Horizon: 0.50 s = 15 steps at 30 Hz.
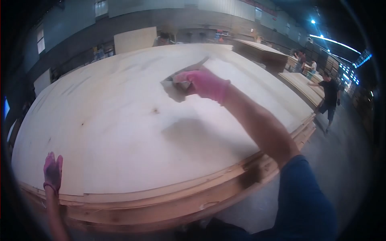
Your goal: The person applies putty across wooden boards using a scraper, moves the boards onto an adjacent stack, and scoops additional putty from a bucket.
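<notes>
My right hand (203, 84), in a pink glove, is closed around a flat grey scraper (173, 89) above the far middle of a large pale plywood sheet (120, 132). The scraper is blurred, and a thin dark edge of it reaches up past the knuckles. Its lower edge appears raised off the wood, with a shadow on the sheet below the hand. At the near left, my left hand (52, 170), in a pink glove with a dark patch, rests with fingers stretched out on the sheet. A small brown knot (155, 111) marks the wood between the hands.
The sheet tops a stack with uneven layered edges (161, 205). More board stacks (261, 52) stand behind to the right. A person in dark clothes (329, 94) is by another stack (301, 86), with others farther back. Grey floor (341, 160) runs along the right.
</notes>
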Each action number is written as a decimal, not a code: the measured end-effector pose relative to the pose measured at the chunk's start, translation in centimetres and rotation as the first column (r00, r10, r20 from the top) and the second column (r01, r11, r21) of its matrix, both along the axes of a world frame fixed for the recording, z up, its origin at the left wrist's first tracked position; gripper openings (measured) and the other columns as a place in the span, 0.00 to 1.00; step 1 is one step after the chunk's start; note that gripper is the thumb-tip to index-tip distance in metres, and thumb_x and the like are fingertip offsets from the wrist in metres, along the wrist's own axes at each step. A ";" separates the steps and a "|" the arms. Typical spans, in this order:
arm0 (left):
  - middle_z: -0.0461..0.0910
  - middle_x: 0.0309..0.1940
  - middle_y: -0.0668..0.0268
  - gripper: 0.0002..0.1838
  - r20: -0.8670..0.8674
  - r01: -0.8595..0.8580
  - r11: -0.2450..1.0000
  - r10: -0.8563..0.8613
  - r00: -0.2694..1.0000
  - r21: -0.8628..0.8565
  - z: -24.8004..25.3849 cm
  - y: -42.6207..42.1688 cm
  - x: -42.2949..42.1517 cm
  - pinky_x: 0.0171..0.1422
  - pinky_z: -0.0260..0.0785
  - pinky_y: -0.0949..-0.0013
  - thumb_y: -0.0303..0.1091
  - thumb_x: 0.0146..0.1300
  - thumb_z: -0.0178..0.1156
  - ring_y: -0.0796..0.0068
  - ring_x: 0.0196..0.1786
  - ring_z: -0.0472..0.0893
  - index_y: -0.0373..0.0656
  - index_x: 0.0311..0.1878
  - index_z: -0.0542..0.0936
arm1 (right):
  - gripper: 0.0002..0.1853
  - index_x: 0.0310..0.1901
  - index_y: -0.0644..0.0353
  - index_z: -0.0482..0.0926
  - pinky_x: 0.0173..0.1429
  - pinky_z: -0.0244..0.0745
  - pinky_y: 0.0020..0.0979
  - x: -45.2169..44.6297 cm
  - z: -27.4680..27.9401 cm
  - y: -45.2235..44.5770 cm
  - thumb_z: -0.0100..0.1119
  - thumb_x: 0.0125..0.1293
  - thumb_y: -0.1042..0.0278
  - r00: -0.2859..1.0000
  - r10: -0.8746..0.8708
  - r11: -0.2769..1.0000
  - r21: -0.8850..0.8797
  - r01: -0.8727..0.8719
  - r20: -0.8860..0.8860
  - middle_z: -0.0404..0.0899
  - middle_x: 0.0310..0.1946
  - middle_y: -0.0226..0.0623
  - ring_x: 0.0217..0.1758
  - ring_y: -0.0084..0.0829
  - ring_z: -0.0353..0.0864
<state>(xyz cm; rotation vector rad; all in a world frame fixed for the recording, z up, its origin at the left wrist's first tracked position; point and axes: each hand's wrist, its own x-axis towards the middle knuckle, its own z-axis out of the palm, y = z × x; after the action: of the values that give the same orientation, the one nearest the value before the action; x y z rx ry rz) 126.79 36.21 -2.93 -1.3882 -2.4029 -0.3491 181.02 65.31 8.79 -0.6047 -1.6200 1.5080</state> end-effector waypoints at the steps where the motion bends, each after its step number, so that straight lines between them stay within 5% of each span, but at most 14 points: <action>1: 0.70 0.67 0.37 0.30 0.003 -0.015 1.000 0.015 1.000 -0.027 0.4 -0.5 0.2 0.79 0.58 0.55 0.45 0.77 0.51 0.43 0.73 0.68 0.24 0.67 0.69 | 0.15 0.45 0.72 0.83 0.41 0.85 0.34 -1.6 -0.7 1.0 0.66 0.61 0.69 0.977 -0.023 0.999 0.045 0.013 0.212 0.86 0.38 0.46 0.40 0.34 0.87; 3: 0.69 0.67 0.37 0.30 0.008 -0.039 0.997 0.039 0.999 -0.063 1.5 0.0 2.2 0.79 0.58 0.55 0.45 0.77 0.51 0.43 0.73 0.67 0.24 0.67 0.68 | 0.18 0.47 0.72 0.82 0.41 0.86 0.36 -4.4 -2.0 3.8 0.67 0.60 0.66 0.802 -0.109 0.986 0.167 0.011 0.587 0.86 0.40 0.47 0.43 0.36 0.88; 4: 0.69 0.68 0.37 0.30 -0.005 -0.054 0.997 0.054 0.999 -0.048 1.5 0.2 2.6 0.79 0.57 0.55 0.45 0.77 0.52 0.43 0.73 0.67 0.24 0.67 0.68 | 0.23 0.44 0.73 0.82 0.44 0.85 0.38 -5.5 -2.2 5.6 0.69 0.56 0.59 0.799 -0.120 0.984 0.177 0.016 0.590 0.86 0.41 0.48 0.45 0.38 0.88; 7: 0.70 0.67 0.38 0.31 0.012 -0.018 0.998 0.019 1.000 -0.054 1.4 0.2 2.2 0.79 0.57 0.53 0.47 0.76 0.51 0.44 0.73 0.67 0.25 0.68 0.68 | 0.25 0.42 0.74 0.82 0.48 0.82 0.38 -8.8 -0.2 2.7 0.69 0.55 0.54 0.520 -0.431 0.809 0.571 -0.138 0.737 0.86 0.40 0.53 0.43 0.41 0.88; 8: 0.70 0.67 0.38 0.32 -0.002 -0.012 0.998 0.012 1.000 -0.061 1.1 0.3 2.2 0.79 0.57 0.53 0.47 0.76 0.52 0.43 0.73 0.67 0.26 0.68 0.69 | 0.22 0.39 0.70 0.81 0.49 0.78 0.38 -8.8 -0.6 1.9 0.65 0.62 0.53 0.477 -0.496 0.740 0.640 -0.205 0.726 0.85 0.43 0.50 0.43 0.40 0.86; 10: 0.70 0.68 0.38 0.33 -0.046 -0.013 0.998 0.010 0.999 -0.063 0.6 0.4 1.8 0.79 0.56 0.51 0.49 0.75 0.53 0.42 0.73 0.67 0.26 0.68 0.69 | 0.22 0.38 0.65 0.85 0.46 0.80 0.41 -7.9 -2.2 1.4 0.68 0.56 0.50 0.513 -0.488 0.607 0.697 -0.382 0.706 0.86 0.37 0.54 0.41 0.47 0.87; 13: 0.69 0.67 0.35 0.36 0.075 0.179 0.980 -0.172 0.982 -0.090 3.1 0.0 3.1 0.77 0.57 0.50 0.50 0.71 0.57 0.40 0.71 0.68 0.22 0.66 0.68 | 0.17 0.37 0.63 0.87 0.41 0.80 0.42 -7.6 -2.2 -5.6 0.67 0.61 0.54 0.562 -0.392 0.708 0.629 -0.321 0.728 0.86 0.32 0.47 0.35 0.45 0.87; 15: 0.70 0.65 0.34 0.40 -0.099 0.371 0.926 -0.376 0.921 -0.066 1.3 -0.1 1.0 0.77 0.57 0.49 0.52 0.68 0.59 0.40 0.70 0.68 0.21 0.66 0.68 | 0.15 0.37 0.64 0.87 0.41 0.79 0.39 -9.4 -1.6 -9.3 0.66 0.63 0.57 0.576 -0.330 0.777 0.562 -0.284 0.748 0.86 0.30 0.43 0.34 0.38 0.87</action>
<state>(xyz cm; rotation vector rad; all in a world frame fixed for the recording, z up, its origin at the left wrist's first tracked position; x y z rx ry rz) 127.80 36.11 -1.66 -1.8400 -2.0623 -0.3017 171.66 55.99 7.22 -1.0029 -2.6583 0.4701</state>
